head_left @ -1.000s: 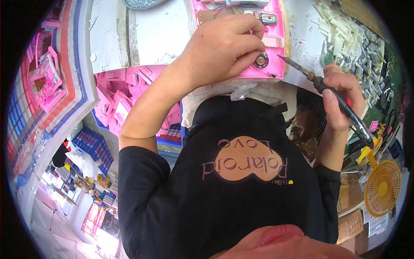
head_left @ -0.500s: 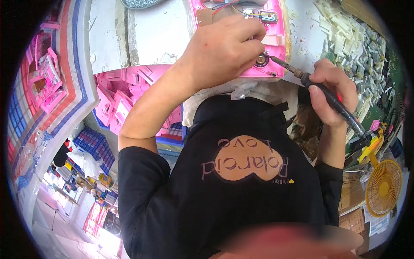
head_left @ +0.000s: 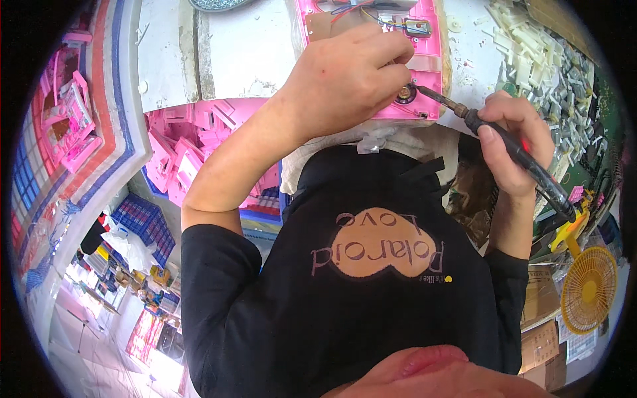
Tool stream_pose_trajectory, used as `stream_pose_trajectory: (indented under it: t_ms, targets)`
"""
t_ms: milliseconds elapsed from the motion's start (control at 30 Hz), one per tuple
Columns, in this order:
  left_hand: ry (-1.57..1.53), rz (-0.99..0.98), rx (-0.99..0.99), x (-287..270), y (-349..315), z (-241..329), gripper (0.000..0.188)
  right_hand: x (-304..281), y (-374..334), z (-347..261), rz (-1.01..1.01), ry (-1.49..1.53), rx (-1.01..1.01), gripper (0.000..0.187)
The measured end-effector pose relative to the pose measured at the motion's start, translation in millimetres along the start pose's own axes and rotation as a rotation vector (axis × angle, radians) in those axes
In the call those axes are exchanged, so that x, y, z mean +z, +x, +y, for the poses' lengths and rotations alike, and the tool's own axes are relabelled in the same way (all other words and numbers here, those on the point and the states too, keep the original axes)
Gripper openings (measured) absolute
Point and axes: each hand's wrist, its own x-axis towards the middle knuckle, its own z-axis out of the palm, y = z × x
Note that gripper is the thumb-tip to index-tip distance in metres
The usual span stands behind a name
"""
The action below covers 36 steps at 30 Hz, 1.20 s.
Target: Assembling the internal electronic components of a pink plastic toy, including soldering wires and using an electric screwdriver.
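A pink plastic housing (head_left: 431, 63) lies on the table in front of me, with coloured wires (head_left: 352, 9) and a small motor (head_left: 417, 28) inside it. Near its close edge sits a round dark speaker (head_left: 406, 95). Over the housing, my left hand (head_left: 355, 76) is closed with its fingertips beside the speaker; what they pinch is hidden behind the fingers. My right hand (head_left: 516, 136) grips the dark handle of a soldering iron (head_left: 507, 140), whose metal tip points left and meets the speaker's edge.
Pink plastic parts fill a blue crate (head_left: 262, 215) below the table's edge. White plastic pieces (head_left: 527, 56) and small metal motors (head_left: 577, 86) are heaped at the right. A yellow fan (head_left: 589, 290) stands at the lower right. Further pink parts (head_left: 79, 126) lie at the left.
Both hands keep nearly the same pose. The soldering iron and right hand have shifted very slightly right and down, with the tip still at the speaker.
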Motion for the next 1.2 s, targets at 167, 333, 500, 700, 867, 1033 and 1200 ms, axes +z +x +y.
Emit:
stream_pose_trajectory:
  t_ms: [167, 333, 500, 700, 867, 1033, 1200]
  targets:
    - [0.001, 0.015, 0.002, 0.3, 0.4, 1.2, 0.013, -8.9, -1.3, 1.8, -0.003, -0.006, -0.163, 0.020]
    - [0.015, 0.020, 0.007, 1.0, -1.6, 1.0, 0.013, -12.8, -6.5, 0.4, 0.055, 0.032, -0.139, 0.021]
    - [0.011, 0.014, 0.021, 1.1, -0.4, -0.8, 0.012, -16.2, -9.3, -1.8, 0.087, 0.055, -0.127, 0.022]
    - [-0.012, -0.021, 0.047, -5.2, -1.9, 4.0, 0.023, -22.6, -14.4, -1.7, 0.175, 0.004, -0.151, 0.022]
    - [0.048, -0.133, 0.149, -6.6, 2.1, 2.9, 0.021, -29.4, -19.1, 2.2, 0.188, 0.047, -0.179, 0.023]
    - [0.083, -0.100, 0.142, -1.7, 1.7, 3.4, 0.019, -32.1, -27.6, -0.9, 0.245, 0.013, -0.160, 0.023]
    - [0.074, -0.079, 0.026, 2.0, 2.1, 13.3, 0.023, -38.5, -43.7, 1.6, 0.342, 0.024, -0.108, 0.022]
